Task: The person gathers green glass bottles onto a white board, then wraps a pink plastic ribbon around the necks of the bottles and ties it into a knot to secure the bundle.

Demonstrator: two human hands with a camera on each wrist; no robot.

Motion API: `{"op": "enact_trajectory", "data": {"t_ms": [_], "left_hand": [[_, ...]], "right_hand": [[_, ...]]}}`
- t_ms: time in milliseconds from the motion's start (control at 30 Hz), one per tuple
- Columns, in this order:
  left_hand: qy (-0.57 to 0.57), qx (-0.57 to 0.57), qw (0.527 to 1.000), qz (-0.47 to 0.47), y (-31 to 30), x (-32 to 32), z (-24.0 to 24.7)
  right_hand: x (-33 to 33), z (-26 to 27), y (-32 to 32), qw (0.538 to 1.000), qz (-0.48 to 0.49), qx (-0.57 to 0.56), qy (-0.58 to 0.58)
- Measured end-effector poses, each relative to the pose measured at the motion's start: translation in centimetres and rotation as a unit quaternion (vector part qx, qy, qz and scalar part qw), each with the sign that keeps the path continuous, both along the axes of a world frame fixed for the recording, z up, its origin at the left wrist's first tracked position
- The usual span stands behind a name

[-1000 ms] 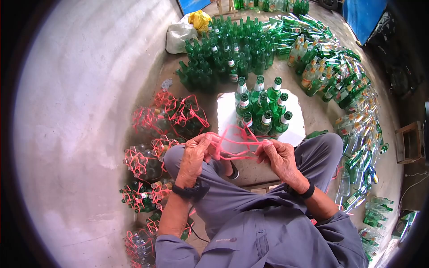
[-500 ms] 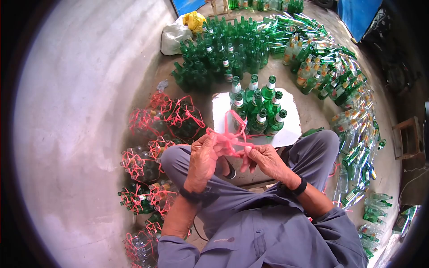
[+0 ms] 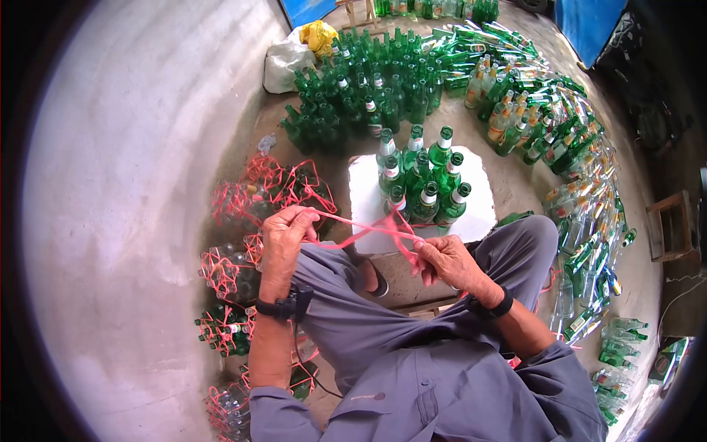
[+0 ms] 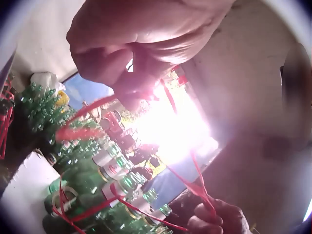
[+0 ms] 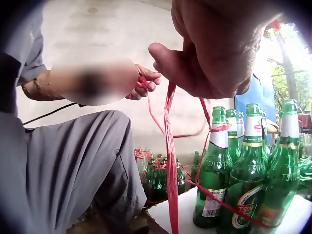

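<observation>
My left hand [image 3: 286, 234] pinches a strand of red plastic twine [image 3: 361, 223] at the left, above my left knee. My right hand [image 3: 448, 261] pinches the same twine between thumb and fingers, close in front of the bottles. Strands stretch and cross between the two hands. Just beyond stands a group of green glass bottles [image 3: 429, 202], upright on a white slab [image 3: 479, 214]. In the right wrist view, twine [image 5: 207, 192] runs across the bodies of the front bottles and a strand touches one neck. The left wrist view has strong glare behind the left fingers [image 4: 102, 63].
Bundles of bottles netted in red twine [image 3: 221, 269] line the floor at the left by a pale wall [image 3: 125, 221]. Many upright green bottles [image 3: 368, 88] stand behind the slab. Piled loose bottles [image 3: 582, 199] curve along the right. A wooden frame [image 3: 670, 228] stands far right.
The hands came closer together, then my left hand moved left, drawing the bunched twine out into long strands. My right hand moved slightly right. The bottles on the slab stayed in place.
</observation>
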State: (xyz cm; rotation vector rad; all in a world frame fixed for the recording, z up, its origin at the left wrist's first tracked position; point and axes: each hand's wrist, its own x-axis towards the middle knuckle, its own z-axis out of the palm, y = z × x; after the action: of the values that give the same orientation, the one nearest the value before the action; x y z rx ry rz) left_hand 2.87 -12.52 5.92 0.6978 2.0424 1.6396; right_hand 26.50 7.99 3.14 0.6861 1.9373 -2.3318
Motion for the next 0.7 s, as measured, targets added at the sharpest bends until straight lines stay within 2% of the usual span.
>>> {"op": "enact_trajectory", "data": {"t_ms": [67, 200, 267, 333, 433, 600, 700], "left_hand": [[-0.003, -0.008, 1.000, 0.008, -0.1, -0.2, 1.3], [-0.043, 0.057, 0.997, -0.015, -0.2, -0.9, 2.7], [-0.066, -0.004, 0.997, -0.044, -0.1, -0.9, 3.7], [-0.033, -0.028, 0.997, -0.057, 0.6, -0.6, 4.4], [0.075, -0.099, 0.985, -0.123, 1.6, -0.7, 4.6], [0.047, -0.112, 0.971, -0.208, 3.3, -1.0, 5.9], [0.030, -0.169, 0.954, -0.245, 3.8, -1.3, 6.8]], "right_hand": [[0.0, -0.1, -0.1, 1.000, 0.004, 0.006, -0.013], [0.3, -1.0, -0.1, 0.999, 0.007, 0.033, 0.011], [0.6, -1.2, 0.0, 0.999, -0.009, 0.040, 0.020], [0.9, -1.2, 0.3, 0.994, -0.062, 0.073, 0.054], [1.8, -1.4, 1.0, 0.990, -0.118, 0.066, 0.047], [2.2, -1.2, 3.4, 0.983, -0.180, 0.000, 0.042], [2.3, -1.3, 4.7, 0.968, -0.239, -0.030, 0.067]]}}
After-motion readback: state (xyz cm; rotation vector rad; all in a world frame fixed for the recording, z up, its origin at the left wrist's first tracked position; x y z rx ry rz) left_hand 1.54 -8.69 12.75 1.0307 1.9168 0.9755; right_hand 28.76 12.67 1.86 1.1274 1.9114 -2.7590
